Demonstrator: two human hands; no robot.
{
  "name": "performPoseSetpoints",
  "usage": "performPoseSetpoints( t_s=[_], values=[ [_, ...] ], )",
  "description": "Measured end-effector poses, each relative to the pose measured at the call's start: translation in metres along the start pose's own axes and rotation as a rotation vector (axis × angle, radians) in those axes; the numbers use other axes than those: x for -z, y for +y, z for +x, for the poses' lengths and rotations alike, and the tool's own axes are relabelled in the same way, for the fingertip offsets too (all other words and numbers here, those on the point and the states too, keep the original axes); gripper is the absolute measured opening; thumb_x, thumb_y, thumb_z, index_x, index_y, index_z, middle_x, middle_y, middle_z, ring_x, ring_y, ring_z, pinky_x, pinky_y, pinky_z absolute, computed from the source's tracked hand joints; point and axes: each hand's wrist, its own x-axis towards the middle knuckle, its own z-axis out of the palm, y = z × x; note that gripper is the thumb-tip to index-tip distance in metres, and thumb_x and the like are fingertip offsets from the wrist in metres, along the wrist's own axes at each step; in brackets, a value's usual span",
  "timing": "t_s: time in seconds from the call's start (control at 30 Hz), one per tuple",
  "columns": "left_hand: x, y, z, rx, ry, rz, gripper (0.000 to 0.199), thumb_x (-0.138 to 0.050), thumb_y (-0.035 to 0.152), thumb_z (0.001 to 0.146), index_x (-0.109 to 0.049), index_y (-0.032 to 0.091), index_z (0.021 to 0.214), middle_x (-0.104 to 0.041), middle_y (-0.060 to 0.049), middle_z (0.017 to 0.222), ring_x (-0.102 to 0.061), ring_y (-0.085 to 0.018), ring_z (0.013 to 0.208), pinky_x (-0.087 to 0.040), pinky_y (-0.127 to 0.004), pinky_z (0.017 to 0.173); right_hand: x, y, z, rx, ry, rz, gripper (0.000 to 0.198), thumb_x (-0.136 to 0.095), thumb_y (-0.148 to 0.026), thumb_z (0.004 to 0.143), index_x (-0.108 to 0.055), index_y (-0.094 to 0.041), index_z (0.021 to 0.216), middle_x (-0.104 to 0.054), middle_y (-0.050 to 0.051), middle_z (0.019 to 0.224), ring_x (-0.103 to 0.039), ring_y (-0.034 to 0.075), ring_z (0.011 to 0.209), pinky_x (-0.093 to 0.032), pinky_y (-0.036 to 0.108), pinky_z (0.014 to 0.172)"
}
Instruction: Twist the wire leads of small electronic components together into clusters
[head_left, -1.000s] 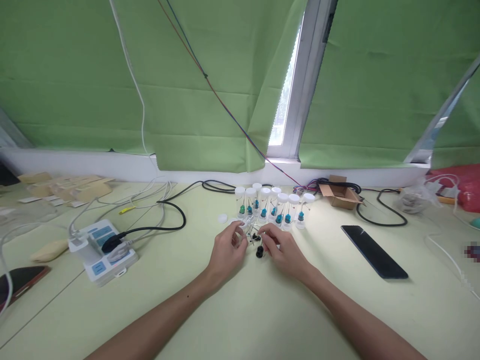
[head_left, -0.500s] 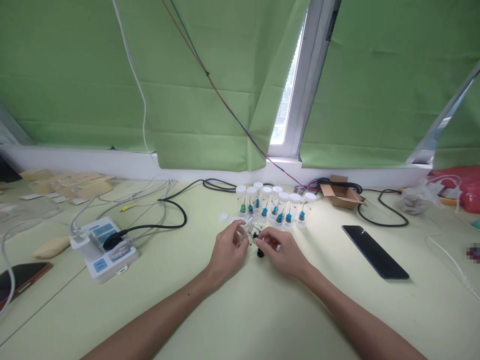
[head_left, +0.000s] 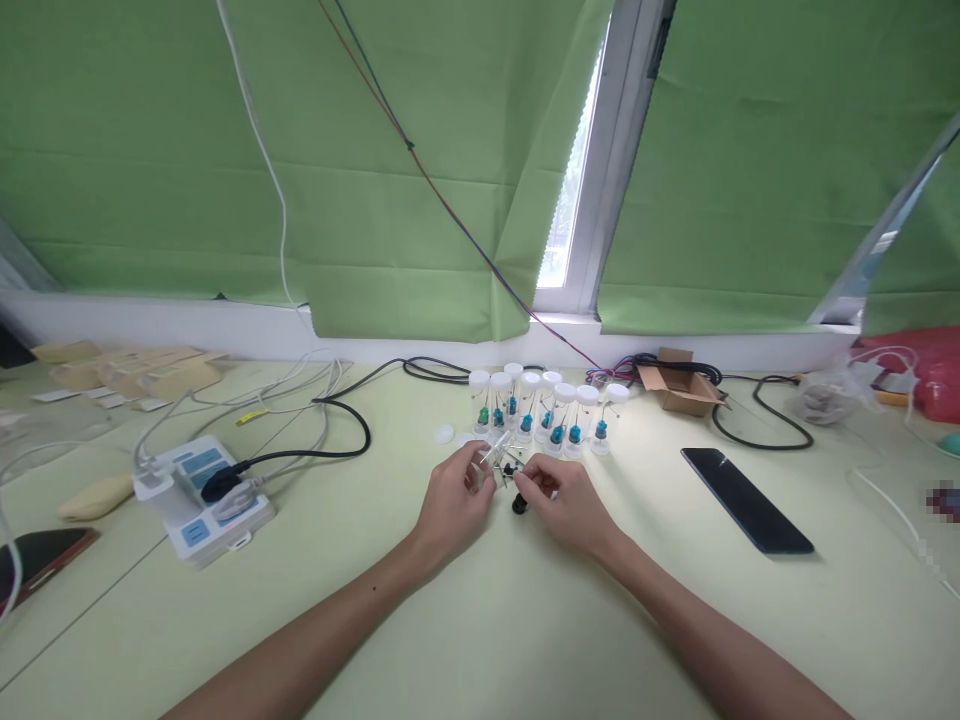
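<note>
Leftmost here, a white rectangular power strip (head_left: 206, 520) sits well apart from the hands, probably placed for cable reach. Further right, a flat white round cap (head_left: 444, 434) lies on the pale green tabletop (head_left: 480, 640), perhaps set aside to be near the fingers. The left hand (head_left: 456, 500) has its grip nearly closed, thumb and fingers curled around what looks like a clear plastic tube (head_left: 492, 452), likely to steady it. Just beside it lie thin metal rods with small black parts (head_left: 511, 468), between the hands and within easy reach of both. A black rounded piece (head_left: 519, 505) rests nearer the person. Behind, white-capped clear tubes with blue-green and green pieces inside (head_left: 528, 405) stand upright, grouped presumably to save space. The right hand (head_left: 566, 495) has its grip drawn in, thumb near fingertips; I cannot tell whether it pinches anything. Finally, a black flat phone (head_left: 746, 500) lies off to the right.
</note>
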Motion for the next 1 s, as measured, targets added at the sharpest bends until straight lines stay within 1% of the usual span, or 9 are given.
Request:
performPoseSetpoints(
  t_s=[0.1, 0.23, 0.4, 0.47, 0.6, 0.7, 0.8, 1.0],
  values=[
    [0.0000, 0.0004, 0.0004, 0.007, -0.002, 0.006, 0.026, -0.054, 0.020, 0.081, -0.058, 0.020, 0.107, -0.063, 0.002, 0.080, -0.049, -0.011, 0.057, -0.043, -0.024, 0.057, 0.0000, -0.0003, 0.0005, 0.006, 0.011, -0.003, 0.024, -0.053, -0.025, 0.087, -0.052, -0.018, 0.064, -0.050, -0.002, 0.056, -0.042, 0.011, 0.053, -0.034, 0.022, 0.051],
    [0.0007, 0.0016, -0.0001, 0.015, -0.004, 0.014, 0.026, -0.054, 0.021, 0.081, -0.058, 0.020, 0.107, -0.062, 0.002, 0.080, -0.050, -0.011, 0.057, -0.043, -0.024, 0.058, 0.0012, 0.0012, 0.0007, 0.034, -0.012, -0.007, 0.026, -0.051, -0.028, 0.091, -0.052, -0.018, 0.067, -0.047, -0.003, 0.058, -0.039, 0.011, 0.054, -0.032, 0.023, 0.052],
    [0.0015, 0.0018, -0.0008, 0.008, -0.010, 0.012, 0.026, -0.053, 0.021, 0.082, -0.058, 0.021, 0.108, -0.062, 0.001, 0.079, -0.050, -0.011, 0.057, -0.043, -0.024, 0.058, 0.0034, 0.0008, 0.0002, 0.094, -0.022, -0.040, 0.029, -0.048, -0.029, 0.095, -0.055, -0.018, 0.069, -0.046, -0.002, 0.062, -0.037, 0.012, 0.058, -0.030, 0.025, 0.055],
    [0.0014, 0.0013, -0.0006, 0.010, -0.010, 0.013, 0.026, -0.054, 0.021, 0.082, -0.058, 0.021, 0.107, -0.062, 0.002, 0.079, -0.050, -0.012, 0.057, -0.043, -0.024, 0.058, 0.0037, -0.0006, 0.0000, 0.076, -0.041, 0.012, 0.027, -0.047, -0.029, 0.095, -0.058, -0.018, 0.073, -0.047, -0.003, 0.062, -0.038, 0.011, 0.058, -0.031, 0.025, 0.055],
    [0.0008, 0.0009, -0.0003, 0.006, -0.011, 0.006, 0.026, -0.053, 0.022, 0.082, -0.058, 0.021, 0.108, -0.062, 0.002, 0.079, -0.050, -0.011, 0.057, -0.043, -0.024, 0.057, 0.0039, -0.0019, 0.0001, -0.035, -0.091, 0.154, 0.026, -0.047, -0.033, 0.096, -0.061, -0.019, 0.079, -0.049, -0.004, 0.057, -0.041, 0.010, 0.048, -0.034, 0.024, 0.050],
    [0.0006, 0.0013, -0.0006, 0.004, -0.009, 0.007, 0.025, -0.053, 0.021, 0.082, -0.057, 0.021, 0.106, -0.062, 0.002, 0.079, -0.049, -0.011, 0.056, -0.043, -0.024, 0.057, 0.0040, -0.0015, 0.0004, -0.083, -0.105, 0.202, 0.028, -0.049, -0.036, 0.095, -0.059, -0.019, 0.075, -0.051, -0.004, 0.056, -0.042, 0.009, 0.043, -0.036, 0.023, 0.047],
    [0.0005, 0.0014, -0.0009, 0.004, -0.010, 0.010, 0.025, -0.053, 0.020, 0.082, -0.057, 0.021, 0.106, -0.062, 0.002, 0.079, -0.049, -0.011, 0.056, -0.042, -0.024, 0.057, 0.0039, -0.0021, 0.0004, -0.094, -0.087, 0.207, 0.030, -0.053, -0.037, 0.092, -0.054, -0.019, 0.068, -0.049, -0.005, 0.053, -0.043, 0.009, 0.044, -0.036, 0.023, 0.047],
    [-0.0002, 0.0010, 0.0002, 0.005, -0.013, 0.010, 0.026, -0.053, 0.020, 0.081, -0.058, 0.021, 0.107, -0.062, 0.001, 0.080, -0.050, -0.011, 0.058, -0.043, -0.025, 0.057, 0.0033, -0.0050, 0.0008, -0.105, -0.039, 0.127, 0.033, -0.056, -0.037, 0.090, -0.050, -0.019, 0.063, -0.047, -0.004, 0.052, -0.042, 0.010, 0.047, -0.033, 0.024, 0.049]
  ],
)
